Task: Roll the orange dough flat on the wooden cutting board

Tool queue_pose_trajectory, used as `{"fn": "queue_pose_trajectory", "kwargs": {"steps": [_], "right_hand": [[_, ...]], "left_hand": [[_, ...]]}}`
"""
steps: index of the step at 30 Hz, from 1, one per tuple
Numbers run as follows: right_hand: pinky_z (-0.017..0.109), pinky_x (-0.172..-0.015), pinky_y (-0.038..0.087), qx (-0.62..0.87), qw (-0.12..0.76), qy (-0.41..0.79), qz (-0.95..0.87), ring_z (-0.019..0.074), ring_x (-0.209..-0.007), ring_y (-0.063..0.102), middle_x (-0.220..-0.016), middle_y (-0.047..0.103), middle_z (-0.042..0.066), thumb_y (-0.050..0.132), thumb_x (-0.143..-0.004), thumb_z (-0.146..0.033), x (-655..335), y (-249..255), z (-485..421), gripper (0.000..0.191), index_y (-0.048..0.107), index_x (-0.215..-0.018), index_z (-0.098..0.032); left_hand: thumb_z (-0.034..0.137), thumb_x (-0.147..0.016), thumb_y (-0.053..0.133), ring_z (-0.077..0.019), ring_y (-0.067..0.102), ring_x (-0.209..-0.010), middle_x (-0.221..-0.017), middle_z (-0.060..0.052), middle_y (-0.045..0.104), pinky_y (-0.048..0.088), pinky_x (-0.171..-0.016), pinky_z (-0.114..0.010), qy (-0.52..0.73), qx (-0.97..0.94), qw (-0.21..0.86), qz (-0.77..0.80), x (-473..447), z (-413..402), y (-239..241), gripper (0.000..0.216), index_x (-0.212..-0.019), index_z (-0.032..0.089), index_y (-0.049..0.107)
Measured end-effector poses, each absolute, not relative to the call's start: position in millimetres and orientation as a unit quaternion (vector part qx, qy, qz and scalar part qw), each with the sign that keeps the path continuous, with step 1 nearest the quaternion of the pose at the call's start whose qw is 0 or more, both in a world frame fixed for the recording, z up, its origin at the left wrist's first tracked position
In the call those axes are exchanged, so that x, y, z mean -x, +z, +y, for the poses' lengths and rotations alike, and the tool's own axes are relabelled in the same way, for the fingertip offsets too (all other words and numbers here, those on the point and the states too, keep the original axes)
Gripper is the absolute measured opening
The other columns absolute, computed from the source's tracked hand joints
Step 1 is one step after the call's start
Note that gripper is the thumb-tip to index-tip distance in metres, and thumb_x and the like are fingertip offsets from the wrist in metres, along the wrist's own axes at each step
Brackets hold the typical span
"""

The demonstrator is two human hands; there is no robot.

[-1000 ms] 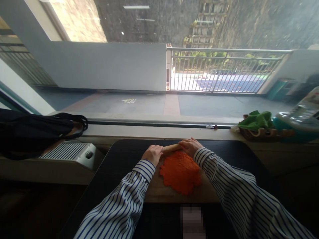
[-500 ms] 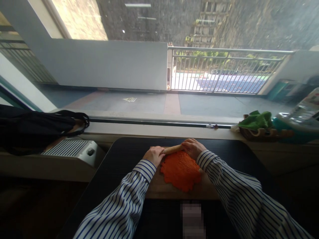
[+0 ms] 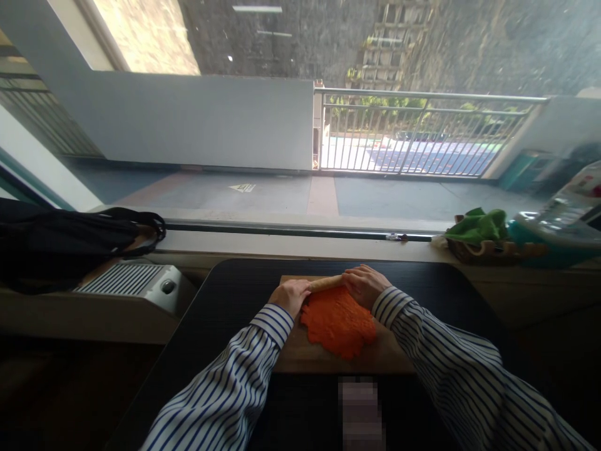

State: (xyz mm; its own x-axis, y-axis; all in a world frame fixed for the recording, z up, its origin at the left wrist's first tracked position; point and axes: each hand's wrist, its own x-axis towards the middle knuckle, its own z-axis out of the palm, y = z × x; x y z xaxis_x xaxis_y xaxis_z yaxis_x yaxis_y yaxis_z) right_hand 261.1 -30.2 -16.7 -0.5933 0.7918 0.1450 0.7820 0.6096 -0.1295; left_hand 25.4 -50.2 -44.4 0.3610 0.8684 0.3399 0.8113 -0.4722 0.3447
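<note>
A wooden rolling pin [image 3: 327, 283] lies across the far edge of a flattened orange sheet [image 3: 337, 322] that looks like dough or modelling clay. My left hand [image 3: 290, 296] is closed on the pin's left end, and my right hand [image 3: 366, 285] is wrapped over its right end. The sheet has a ragged outline and a bumpy surface. Beneath it is a wooden board [image 3: 300, 362], partly covered by my forearms.
The board rests on a dark table [image 3: 225, 300] by a window. To the left are a black bag [image 3: 61, 241] and a white slatted unit [image 3: 159, 282]. On the sill at right sit a green cloth [image 3: 481, 225] and a teal container [image 3: 539, 241]. A blurred-out patch [image 3: 361, 413] lies nearest me.
Both hands still grip the rolling pin at the sheet's far edge, with the pin tilted slightly less. The whole view has shifted a little.
</note>
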Motion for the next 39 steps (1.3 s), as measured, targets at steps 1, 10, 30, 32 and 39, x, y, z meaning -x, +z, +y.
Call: {"fn": "queue_pose_trajectory", "kwargs": {"steps": [1, 10, 30, 32, 39], "right_hand": [[0.035, -0.092, 0.037, 0.456, 0.077, 0.045, -0.885, 0.0195, -0.099, 0.056, -0.101, 0.065, 0.008, 0.033, -0.088, -0.028, -257, -13, -25, 0.034, 0.063, -0.100, -0.018], [0.060, -0.103, 0.000, 0.552, -0.008, 0.103, -0.827, 0.0231, -0.132, 0.018, -0.141, 0.032, 0.005, 0.014, -0.091, -0.043, -221, -21, -1, 0.053, 0.033, -0.134, -0.019], [0.047, -0.108, 0.002, 0.503, -0.010, 0.076, -0.861, 0.0221, -0.134, 0.010, -0.145, 0.019, 0.009, 0.014, -0.088, -0.053, -249, -32, -63, 0.068, 0.018, -0.140, -0.009], [0.049, -0.107, 0.002, 0.511, -0.024, 0.085, -0.855, 0.0225, -0.134, 0.011, -0.145, 0.021, 0.009, 0.012, -0.087, -0.054, -246, -29, -54, 0.070, 0.019, -0.140, -0.009], [0.053, -0.106, 0.000, 0.533, -0.049, 0.099, -0.839, 0.0225, -0.134, 0.008, -0.146, 0.018, 0.006, 0.007, -0.087, -0.055, -230, -24, -1, 0.068, 0.022, -0.139, -0.014]], "left_hand": [[0.014, -0.077, 0.057, -0.0171, 0.064, -0.087, -0.092, -0.004, 0.069, 0.051, -0.082, -0.029, 0.243, -0.829, 0.046, 0.501, -25, -50, -47, 0.016, -0.091, 0.017, 0.065], [0.028, -0.080, 0.054, -0.0179, 0.062, -0.083, -0.085, -0.005, 0.068, 0.048, -0.080, -0.030, 0.196, -0.819, 0.072, 0.535, -28, -50, -33, 0.015, -0.083, 0.017, 0.064], [0.037, -0.091, 0.025, -0.0218, 0.039, -0.123, -0.133, -0.011, 0.045, 0.032, -0.103, -0.038, 0.080, -0.834, 0.026, 0.545, -45, -86, -36, 0.049, -0.127, 0.010, 0.044], [0.039, -0.091, 0.025, -0.0225, 0.036, -0.125, -0.134, -0.012, 0.043, 0.029, -0.104, -0.039, 0.077, -0.829, 0.021, 0.553, -45, -80, -38, 0.051, -0.129, 0.009, 0.042], [0.052, -0.088, 0.017, -0.0240, 0.027, -0.130, -0.139, -0.011, 0.035, 0.021, -0.106, -0.044, 0.039, -0.795, 0.032, 0.604, -46, -40, -38, 0.065, -0.133, 0.009, 0.035]]}}
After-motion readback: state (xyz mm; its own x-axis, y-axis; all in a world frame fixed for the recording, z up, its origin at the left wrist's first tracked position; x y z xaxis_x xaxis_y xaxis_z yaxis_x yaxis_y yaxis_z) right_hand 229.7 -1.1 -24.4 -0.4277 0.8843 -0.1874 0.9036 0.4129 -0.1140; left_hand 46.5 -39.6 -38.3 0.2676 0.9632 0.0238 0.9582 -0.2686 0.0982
